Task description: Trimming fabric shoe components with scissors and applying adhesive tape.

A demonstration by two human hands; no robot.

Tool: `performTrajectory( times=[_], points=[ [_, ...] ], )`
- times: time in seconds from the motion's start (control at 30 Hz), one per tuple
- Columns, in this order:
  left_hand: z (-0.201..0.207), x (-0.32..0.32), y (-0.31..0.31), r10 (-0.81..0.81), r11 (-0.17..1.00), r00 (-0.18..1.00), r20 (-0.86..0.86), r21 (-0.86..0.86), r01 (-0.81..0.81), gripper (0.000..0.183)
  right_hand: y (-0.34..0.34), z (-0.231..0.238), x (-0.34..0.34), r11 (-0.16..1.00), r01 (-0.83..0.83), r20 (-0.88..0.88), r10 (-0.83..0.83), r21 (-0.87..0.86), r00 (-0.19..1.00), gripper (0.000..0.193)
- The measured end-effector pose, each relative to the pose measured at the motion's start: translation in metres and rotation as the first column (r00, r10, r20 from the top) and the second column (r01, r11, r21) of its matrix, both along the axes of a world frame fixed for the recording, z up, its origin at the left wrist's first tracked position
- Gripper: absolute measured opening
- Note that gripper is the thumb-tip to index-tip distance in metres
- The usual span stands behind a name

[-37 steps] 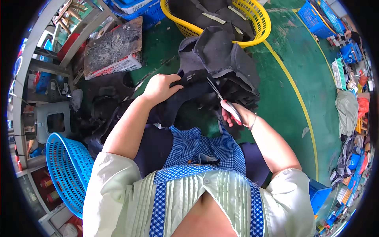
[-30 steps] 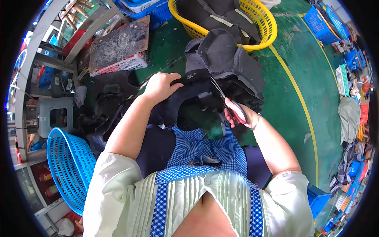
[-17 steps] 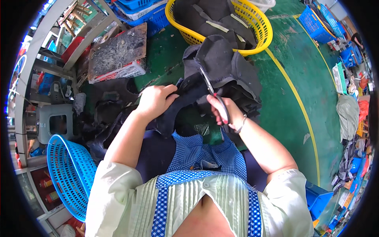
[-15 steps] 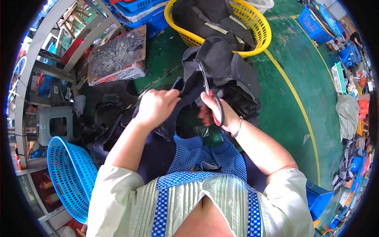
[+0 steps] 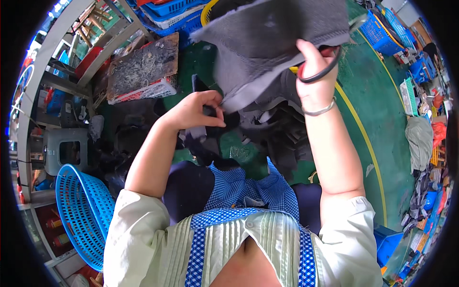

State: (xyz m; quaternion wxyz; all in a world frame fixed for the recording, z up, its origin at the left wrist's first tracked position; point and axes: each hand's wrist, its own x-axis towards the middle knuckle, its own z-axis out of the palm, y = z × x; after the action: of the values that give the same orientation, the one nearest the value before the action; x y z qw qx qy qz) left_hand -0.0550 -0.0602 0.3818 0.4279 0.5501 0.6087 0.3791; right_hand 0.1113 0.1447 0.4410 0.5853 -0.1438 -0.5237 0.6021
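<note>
My right hand (image 5: 318, 86) is raised at the upper right, its fingers through the black and red handles of a pair of scissors (image 5: 325, 71). The same hand grips the edge of a large dark grey fabric piece (image 5: 282, 36), which spreads up and left, partly blurred. The fabric covers most of the scissor blades. Lower and to the left, my left hand (image 5: 196, 111) is closed in a pinch, dark cloth (image 5: 210, 138) showing between and below its fingers. Its fingertips are close to the grey piece's lower corner; whether they touch it I cannot tell.
A heap of dark fabric pieces (image 5: 282, 129) lies on the green floor (image 5: 368, 129) ahead. The yellow basket (image 5: 206, 13) stands behind the raised cloth. At left are a blue basket (image 5: 86, 215), a grey stool (image 5: 52, 153) and a crate under a worn board (image 5: 143, 62).
My right hand has moved up and right with the scissors and now lifts the grey fabric, covering much of the yellow basket. My left hand has shifted slightly right.
</note>
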Motion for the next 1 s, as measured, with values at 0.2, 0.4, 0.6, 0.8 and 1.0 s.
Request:
performTrajectory(
  times=[0.2,0.4,0.6,0.8,1.0],
  points=[
    [-0.028,0.022,0.056,0.16,0.957,0.692,-0.704,-0.062,-0.285,0.044,0.076,-0.114,0.034,0.907,0.298,0.008,-0.31,-0.297,0.951,0.034],
    [-0.096,0.017,0.062,0.225,0.944,0.735,-0.639,-0.042,-0.326,0.046,0.018,-0.184,0.098,0.827,0.224,0.496,0.075,-0.515,0.865,0.049],
    [-0.085,0.019,0.061,0.274,0.939,0.778,-0.565,-0.016,-0.342,0.074,-0.057,-0.16,0.1,0.594,-0.345,0.596,0.795,-0.727,0.114,0.054],
    [-0.075,0.02,0.055,0.237,0.938,0.785,-0.572,-0.075,-0.338,0.071,-0.062,-0.15,0.058,0.66,-0.341,0.646,0.744,-0.67,0.17,0.058],
    [-0.059,0.003,0.047,0.298,0.93,0.72,-0.627,0.02,-0.367,0.064,-0.08,-0.147,0.052,0.751,-0.394,0.777,0.616,-0.53,0.128,0.057]
  ],
)
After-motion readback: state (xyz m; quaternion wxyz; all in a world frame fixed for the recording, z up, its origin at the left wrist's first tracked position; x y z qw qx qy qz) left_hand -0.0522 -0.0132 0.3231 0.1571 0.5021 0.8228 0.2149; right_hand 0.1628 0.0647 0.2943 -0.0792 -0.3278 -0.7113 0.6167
